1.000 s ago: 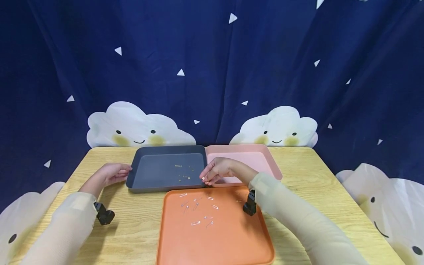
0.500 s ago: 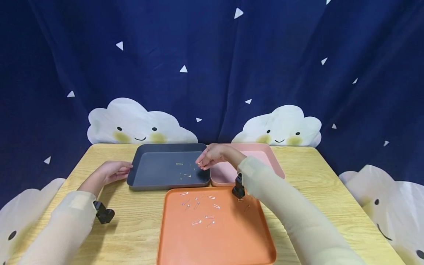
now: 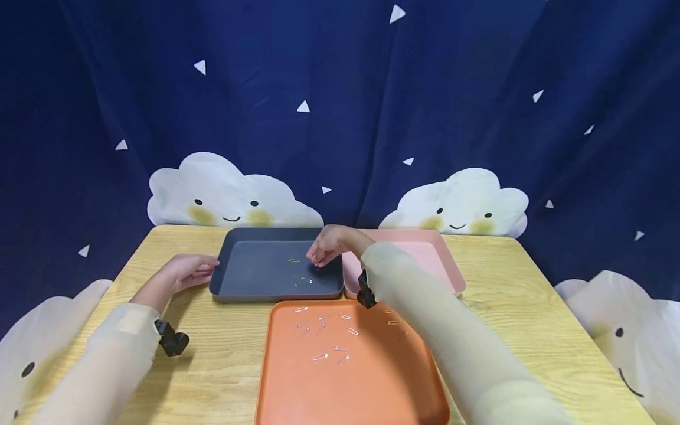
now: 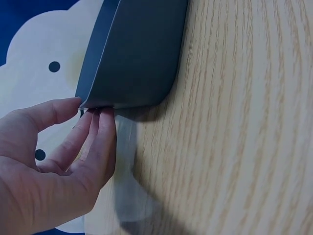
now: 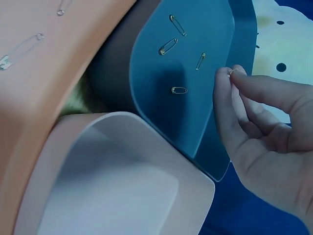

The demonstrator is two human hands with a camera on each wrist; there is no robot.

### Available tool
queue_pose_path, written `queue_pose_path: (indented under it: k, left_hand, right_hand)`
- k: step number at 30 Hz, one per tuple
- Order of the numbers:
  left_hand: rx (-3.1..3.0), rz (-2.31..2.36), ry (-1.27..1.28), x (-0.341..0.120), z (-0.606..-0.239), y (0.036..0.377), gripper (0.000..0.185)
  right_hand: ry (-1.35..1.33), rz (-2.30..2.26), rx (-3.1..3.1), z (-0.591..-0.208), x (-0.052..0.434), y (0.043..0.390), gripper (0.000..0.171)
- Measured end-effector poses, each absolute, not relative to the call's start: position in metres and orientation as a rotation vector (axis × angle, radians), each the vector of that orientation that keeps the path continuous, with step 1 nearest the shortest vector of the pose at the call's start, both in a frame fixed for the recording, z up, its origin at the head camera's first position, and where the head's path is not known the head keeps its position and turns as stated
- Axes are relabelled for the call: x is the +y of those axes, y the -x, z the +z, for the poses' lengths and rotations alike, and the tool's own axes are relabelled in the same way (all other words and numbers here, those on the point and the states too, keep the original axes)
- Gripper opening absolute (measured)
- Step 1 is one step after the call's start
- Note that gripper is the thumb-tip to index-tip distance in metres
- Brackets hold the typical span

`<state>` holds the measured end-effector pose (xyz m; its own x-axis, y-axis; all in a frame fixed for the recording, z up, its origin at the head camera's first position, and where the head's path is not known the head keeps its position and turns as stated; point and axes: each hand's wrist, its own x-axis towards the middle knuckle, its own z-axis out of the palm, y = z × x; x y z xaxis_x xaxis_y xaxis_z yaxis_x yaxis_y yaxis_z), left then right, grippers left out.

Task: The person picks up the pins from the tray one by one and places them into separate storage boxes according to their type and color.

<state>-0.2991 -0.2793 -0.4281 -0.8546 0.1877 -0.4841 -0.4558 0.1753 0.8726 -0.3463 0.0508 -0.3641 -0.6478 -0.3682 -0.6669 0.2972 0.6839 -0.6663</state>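
My left hand (image 3: 187,271) holds the left rim of the dark grey tray (image 3: 249,265), thumb at the rim's edge and fingers against the outer wall, as the left wrist view shows. Over the right part of that tray is my right hand (image 3: 330,245). In the right wrist view its thumb and fingertips pinch a small gold safety pin (image 5: 233,72), mostly hidden by the fingers. Below lie several gold safety pins (image 5: 168,46) on the tray floor. An orange tray (image 3: 350,395) in front holds several silver safety pins (image 3: 320,357) and a few gold ones (image 3: 391,323) at its right.
A pink tray (image 3: 425,254) stands against the grey tray's right side, partly under my right forearm. All three trays rest on a wooden table (image 3: 504,295). A dark blue curtain (image 3: 265,106) with clouds hangs behind the table.
My right hand has moved left and away from me, from the trays' meeting corner to over the grey tray, still pinching the pin. The left hand stays at the rim. The view has shifted slightly.
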Motion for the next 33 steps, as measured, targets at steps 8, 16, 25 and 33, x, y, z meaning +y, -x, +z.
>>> queue_pose_path:
  k: [8,16,25,33]
  left_hand:
    - [1.946,1.738,0.260,-0.277,-0.423,0.298,0.061]
    - [1.953,1.742,0.226,-0.276,-0.420,0.300,0.058]
    - [1.962,1.723,0.245,-0.276,-0.422,0.297,0.057]
    - [1.968,1.722,0.255,-0.278,-0.425,0.297,0.062]
  right_hand:
    - [0.053,-0.981,2.078,-0.442,0.050,0.416,0.024]
    - [0.019,-1.003,2.162,-0.523,0.050,0.490,0.033]
    - [0.170,-0.992,2.201,-0.411,0.056,0.381,0.028]
    - [0.245,-1.081,2.233,-0.368,0.080,0.305,0.034]
